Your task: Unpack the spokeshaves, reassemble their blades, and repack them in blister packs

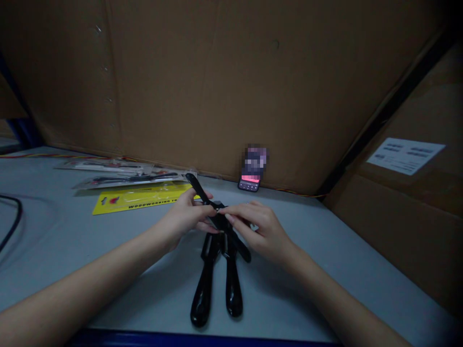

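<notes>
Head view: left grip (188, 216) holds black tool (219, 221); right grip (266, 233) too obscured to tell

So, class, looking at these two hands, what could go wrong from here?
The left hand grips the black tool near its middle, so it might twist if the right hand pushes on it.
If it slips, it could knock the two tools lying below.
The phone, seemingly propped against cardboard, might slide if bumped.

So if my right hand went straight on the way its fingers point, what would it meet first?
Probably the black tool held in your left hand; your right hand already looks right at it, though depth makes actual contact hard to tell.
</notes>
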The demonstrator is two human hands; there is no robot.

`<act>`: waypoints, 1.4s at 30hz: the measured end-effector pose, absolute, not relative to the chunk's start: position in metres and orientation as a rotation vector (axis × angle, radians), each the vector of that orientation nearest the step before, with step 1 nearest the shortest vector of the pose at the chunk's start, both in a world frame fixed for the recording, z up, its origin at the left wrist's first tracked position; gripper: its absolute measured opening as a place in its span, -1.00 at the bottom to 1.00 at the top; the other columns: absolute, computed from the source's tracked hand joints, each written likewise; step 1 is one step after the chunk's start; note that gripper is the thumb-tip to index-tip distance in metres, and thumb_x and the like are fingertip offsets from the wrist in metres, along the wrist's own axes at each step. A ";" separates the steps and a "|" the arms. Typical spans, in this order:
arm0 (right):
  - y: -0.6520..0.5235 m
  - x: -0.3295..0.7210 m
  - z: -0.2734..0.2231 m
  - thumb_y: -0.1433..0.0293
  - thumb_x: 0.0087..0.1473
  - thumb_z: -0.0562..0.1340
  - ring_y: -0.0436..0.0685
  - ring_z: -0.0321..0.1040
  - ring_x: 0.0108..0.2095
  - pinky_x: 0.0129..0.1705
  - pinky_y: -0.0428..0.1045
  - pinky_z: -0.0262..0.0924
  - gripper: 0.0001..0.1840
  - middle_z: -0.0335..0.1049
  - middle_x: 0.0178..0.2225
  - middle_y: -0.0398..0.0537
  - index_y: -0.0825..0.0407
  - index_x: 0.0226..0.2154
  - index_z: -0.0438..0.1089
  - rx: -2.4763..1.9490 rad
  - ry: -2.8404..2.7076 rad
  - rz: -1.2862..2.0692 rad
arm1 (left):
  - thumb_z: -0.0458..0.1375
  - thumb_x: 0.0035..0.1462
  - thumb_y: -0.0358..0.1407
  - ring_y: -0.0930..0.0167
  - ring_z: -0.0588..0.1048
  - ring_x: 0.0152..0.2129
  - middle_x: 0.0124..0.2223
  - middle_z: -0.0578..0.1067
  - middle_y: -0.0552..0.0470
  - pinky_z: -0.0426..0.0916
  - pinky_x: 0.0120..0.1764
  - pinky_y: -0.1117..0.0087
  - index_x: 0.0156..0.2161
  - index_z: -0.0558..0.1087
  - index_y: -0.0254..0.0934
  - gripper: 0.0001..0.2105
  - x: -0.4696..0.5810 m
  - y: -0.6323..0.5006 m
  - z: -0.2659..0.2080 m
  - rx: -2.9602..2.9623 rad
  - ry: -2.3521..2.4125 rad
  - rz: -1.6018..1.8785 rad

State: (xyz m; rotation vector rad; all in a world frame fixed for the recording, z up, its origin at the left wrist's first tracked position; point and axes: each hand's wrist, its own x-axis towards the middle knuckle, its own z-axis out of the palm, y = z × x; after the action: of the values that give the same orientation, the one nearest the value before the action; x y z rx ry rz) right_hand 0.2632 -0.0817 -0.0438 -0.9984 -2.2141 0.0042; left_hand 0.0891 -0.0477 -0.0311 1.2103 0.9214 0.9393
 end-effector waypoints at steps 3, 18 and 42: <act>-0.082 0.264 -0.042 0.43 0.15 0.08 0.01 0.32 -0.43 -0.35 -0.03 0.00 -0.77 0.48 -0.35 -0.12 -0.03 -0.19 0.40 -1.027 -2.220 -0.030 | 0.17 -0.10 -0.56 0.35 0.54 -0.53 -0.42 0.49 -0.04 0.49 -0.46 0.34 -0.12 0.22 -0.36 -0.61 0.088 -0.047 -0.032 1.200 0.894 0.947; -0.084 0.262 -0.039 0.46 0.09 0.11 -0.02 0.19 -0.56 -0.37 -0.04 -0.06 -0.87 0.39 -0.53 -0.17 0.05 -0.31 0.36 -1.125 -2.281 -0.152 | 0.17 -0.11 -0.56 0.34 0.54 -0.51 -0.41 0.47 -0.02 0.48 -0.44 0.30 -0.13 0.22 -0.35 -0.61 0.088 -0.046 -0.032 1.220 0.918 0.930; -0.083 0.261 -0.044 0.37 0.07 0.18 0.02 0.20 -0.50 -0.40 -0.05 -0.01 -0.84 0.32 -0.49 -0.17 0.02 -0.24 0.32 -1.136 -2.167 -0.114 | 0.11 -0.09 -0.54 0.36 0.53 -0.56 -0.39 0.49 -0.09 0.46 -0.40 0.28 -0.05 0.18 -0.39 -0.57 0.087 -0.049 -0.031 1.207 0.907 0.847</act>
State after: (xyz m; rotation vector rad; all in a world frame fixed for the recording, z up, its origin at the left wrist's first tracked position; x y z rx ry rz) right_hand 0.2607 -0.0829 -0.0442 -1.1358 -2.1669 -0.1144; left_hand 0.0873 -0.0489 -0.0308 1.2069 0.9073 0.8472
